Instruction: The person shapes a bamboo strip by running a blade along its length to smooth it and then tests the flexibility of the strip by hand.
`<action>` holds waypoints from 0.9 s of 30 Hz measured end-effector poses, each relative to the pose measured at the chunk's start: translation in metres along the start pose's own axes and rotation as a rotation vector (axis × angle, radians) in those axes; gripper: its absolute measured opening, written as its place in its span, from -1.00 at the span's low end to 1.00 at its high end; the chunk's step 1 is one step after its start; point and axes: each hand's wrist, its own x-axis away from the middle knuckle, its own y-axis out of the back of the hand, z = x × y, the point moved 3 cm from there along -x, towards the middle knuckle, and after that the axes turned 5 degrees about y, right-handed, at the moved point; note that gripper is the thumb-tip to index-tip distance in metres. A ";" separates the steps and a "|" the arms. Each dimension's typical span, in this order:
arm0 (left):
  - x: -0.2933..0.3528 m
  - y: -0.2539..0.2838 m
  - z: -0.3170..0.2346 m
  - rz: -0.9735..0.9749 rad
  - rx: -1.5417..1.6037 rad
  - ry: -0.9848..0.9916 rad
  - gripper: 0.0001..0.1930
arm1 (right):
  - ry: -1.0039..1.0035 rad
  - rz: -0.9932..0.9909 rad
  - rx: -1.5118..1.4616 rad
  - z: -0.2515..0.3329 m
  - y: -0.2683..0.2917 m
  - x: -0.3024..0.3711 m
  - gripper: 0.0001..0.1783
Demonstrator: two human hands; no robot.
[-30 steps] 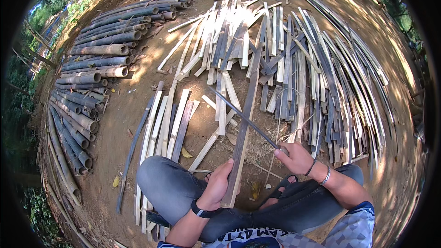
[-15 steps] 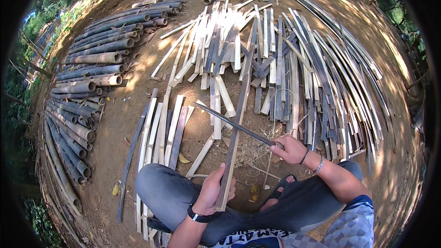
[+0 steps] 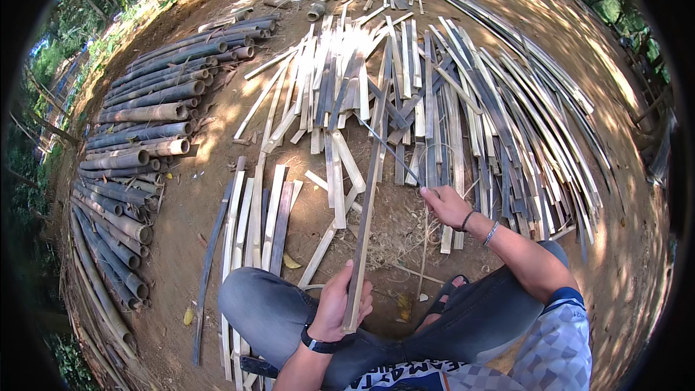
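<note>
My left hand [image 3: 341,304] is closed round the near end of a long split bamboo strip [image 3: 365,235], just above my lap. The strip points away from me, and its far part runs up over the pile of strips. In my right hand [image 3: 444,206] is the handle of a long, thin-bladed knife [image 3: 394,154]. Its dark blade slants up and to the left, the tip end meeting or crossing the bamboo strip; whether it touches cannot be seen clearly.
Split strips [image 3: 499,130] lie fanned in a big pile ahead and right. More strips [image 3: 250,210] lie beside my left knee. Whole bamboo poles [image 3: 145,112] are stacked at far left. Fine shavings [image 3: 387,239] cover the dirt before me. My sandalled foot [image 3: 449,293] rests near them.
My right hand and the knife have moved farther away along the strip, and the blade now points more steeply forward. The left hand keeps its hold, nearly in place.
</note>
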 end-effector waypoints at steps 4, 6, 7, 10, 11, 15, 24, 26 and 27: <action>0.004 0.005 -0.005 0.153 0.064 0.008 -0.62 | 0.153 0.165 0.060 -0.011 0.003 0.002 -0.35; 0.001 0.003 -0.004 0.107 0.040 0.005 -0.61 | 0.129 0.089 0.094 -0.025 0.005 -0.011 -0.33; 0.000 0.003 -0.002 0.084 0.021 0.000 -0.61 | 0.076 0.053 0.067 -0.029 0.004 -0.021 -0.33; 0.001 0.003 -0.005 0.097 0.033 0.006 -0.62 | 0.001 0.021 0.031 -0.024 -0.001 -0.033 -0.33; 0.002 0.004 -0.006 0.113 0.049 0.010 -0.63 | 0.024 0.065 0.041 -0.019 -0.001 -0.028 -0.32; 0.002 0.008 -0.008 0.158 0.071 0.001 -0.63 | 0.099 0.090 0.103 -0.024 0.006 -0.031 -0.30; 0.000 0.007 -0.005 0.137 0.043 0.005 -0.63 | 0.183 0.110 0.234 -0.015 0.011 -0.035 -0.27; -0.001 0.003 -0.002 0.044 -0.036 -0.009 -0.63 | 0.010 0.023 0.157 -0.020 0.005 -0.040 -0.26; -0.002 0.003 -0.001 -0.001 -0.077 -0.015 -0.63 | -0.097 0.008 0.129 -0.020 0.006 -0.044 -0.26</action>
